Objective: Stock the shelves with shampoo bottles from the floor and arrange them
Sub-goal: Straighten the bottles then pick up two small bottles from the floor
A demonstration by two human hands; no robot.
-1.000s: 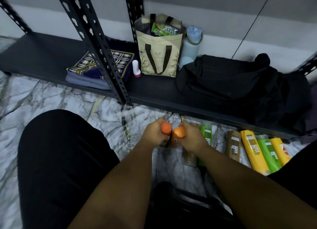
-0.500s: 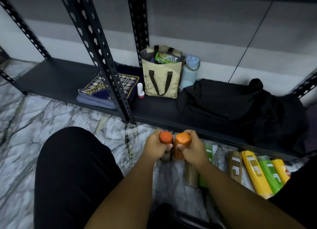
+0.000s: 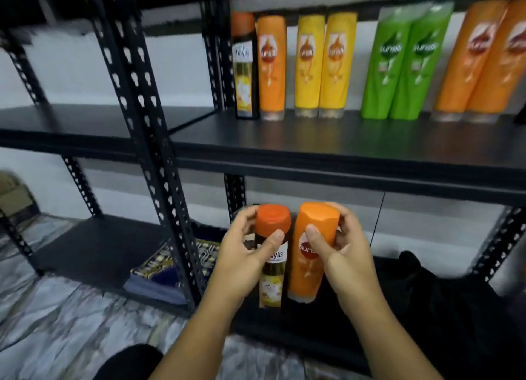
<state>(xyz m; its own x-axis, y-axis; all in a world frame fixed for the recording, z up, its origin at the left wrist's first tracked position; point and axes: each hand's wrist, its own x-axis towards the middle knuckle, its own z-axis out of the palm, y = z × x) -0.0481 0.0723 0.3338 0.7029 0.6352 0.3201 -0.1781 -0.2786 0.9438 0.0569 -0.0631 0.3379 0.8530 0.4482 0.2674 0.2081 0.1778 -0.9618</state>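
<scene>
left hand [image 3: 242,254]: wrapped round the dark bottle [image 3: 273,220] just under its orange-red cap, thumb across the front label.
right hand [image 3: 344,254]: clenched on the orange bottle [image 3: 306,274] near its cap, thumb in front, fingers round the far side.
bottles: both upright, caps up, side by side in the air; touching or a hair apart, cannot tell.
above grip: front edge [image 3: 341,166] of the middle shelf [image 3: 341,140]; the caps sit below it with a gap.
shelf row: up and back from the grip, by the wall: dark bottle [image 3: 244,66], orange one [image 3: 271,66], yellow pair [image 3: 324,63], green pair [image 3: 398,63], orange pair [image 3: 484,60], all standing.
room: a bare strip of deck lies between that row and the front edge.
left of grip: perforated post [image 3: 148,123], close by.
below grip: bottom shelf [image 3: 99,248]; folded cloth [image 3: 170,268] lower left, black bag [image 3: 427,294] lower right.
nearest: marble floor [image 3: 57,322], person's knee [image 3: 128,362].
</scene>
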